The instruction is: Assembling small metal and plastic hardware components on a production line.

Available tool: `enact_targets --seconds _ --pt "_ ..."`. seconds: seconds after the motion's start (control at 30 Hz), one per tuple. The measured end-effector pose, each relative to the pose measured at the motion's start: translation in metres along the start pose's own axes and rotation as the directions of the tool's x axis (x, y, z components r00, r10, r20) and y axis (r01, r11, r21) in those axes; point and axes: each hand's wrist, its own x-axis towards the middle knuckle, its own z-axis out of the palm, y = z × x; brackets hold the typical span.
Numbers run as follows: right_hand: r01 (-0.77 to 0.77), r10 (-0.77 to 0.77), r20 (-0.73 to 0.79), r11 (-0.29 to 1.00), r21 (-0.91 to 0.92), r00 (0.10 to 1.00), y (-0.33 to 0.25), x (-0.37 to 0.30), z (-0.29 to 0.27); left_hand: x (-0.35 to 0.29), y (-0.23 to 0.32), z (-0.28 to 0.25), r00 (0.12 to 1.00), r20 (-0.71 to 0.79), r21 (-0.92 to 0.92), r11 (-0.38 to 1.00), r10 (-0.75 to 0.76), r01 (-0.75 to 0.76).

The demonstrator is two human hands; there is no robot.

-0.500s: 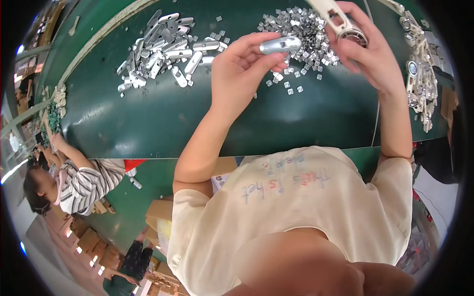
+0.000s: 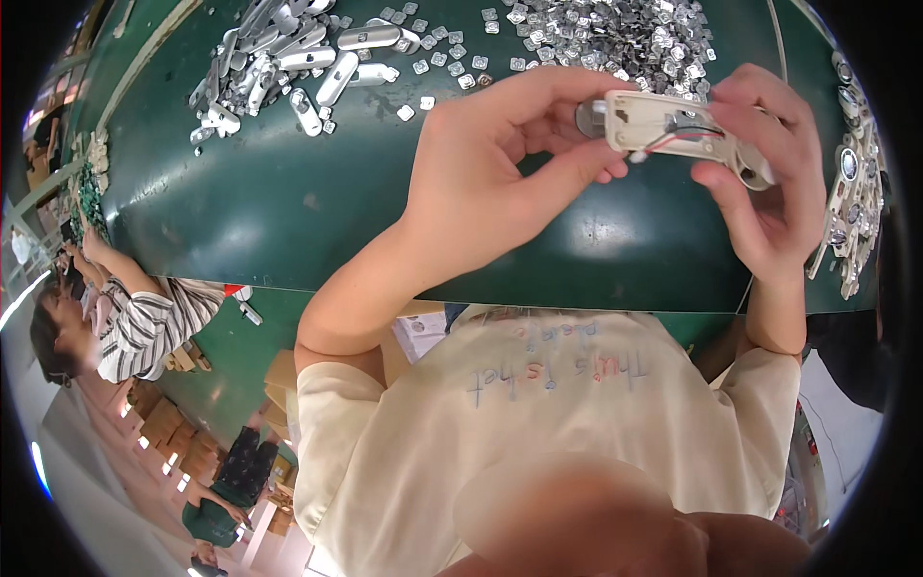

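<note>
We hold a small white plastic casing (image 2: 673, 130) above the green table (image 2: 288, 212), its open side facing up so that thin red and dark wires (image 2: 687, 135) show inside it. A round grey part (image 2: 588, 120) sits at the casing's left end. Our left hand (image 2: 500, 183) closes on that left end, thumb underneath and fingers curled over the top, touching the grey part. Our right hand (image 2: 769, 183) grips the casing's right end, with the thumb under it and the fingers wrapped round the far side. The two hands are close together, joined by the casing between them, and both are clamped on it. Just beyond the hands, a heap of small square metal pieces (image 2: 615, 34) lies on the table, with a few strays spread toward the left. Farther left is a pile of longer silver parts (image 2: 288, 58), oblong and rounded. At the table's right edge, beside our right hand, a row of white casings (image 2: 851, 183) lies stacked, each with a round dark spot. To the far left, well apart from us, another person in a striped top (image 2: 144, 327) leans over the table's edge.
</note>
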Motion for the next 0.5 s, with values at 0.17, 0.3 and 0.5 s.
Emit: enact_targets --seconds 0.17,0.3,0.5 --pt "-0.025 0.025 -0.017 0.999 0.026 1.0 -0.001 -0.004 0.003 -0.004 -0.007 0.006 0.997 -0.076 -0.028 0.999 -0.026 0.024" --pt "-0.155 0.122 -0.401 0.987 -0.051 0.908 0.019 -0.018 -0.003 0.004 -0.01 0.003 0.998 0.048 0.093 0.994 0.051 -0.056" --pt "-0.266 0.281 -0.194 0.959 0.097 0.94 0.037 -0.02 -0.008 0.005 -0.014 0.001 0.998 0.004 0.114 0.991 0.064 -0.064"
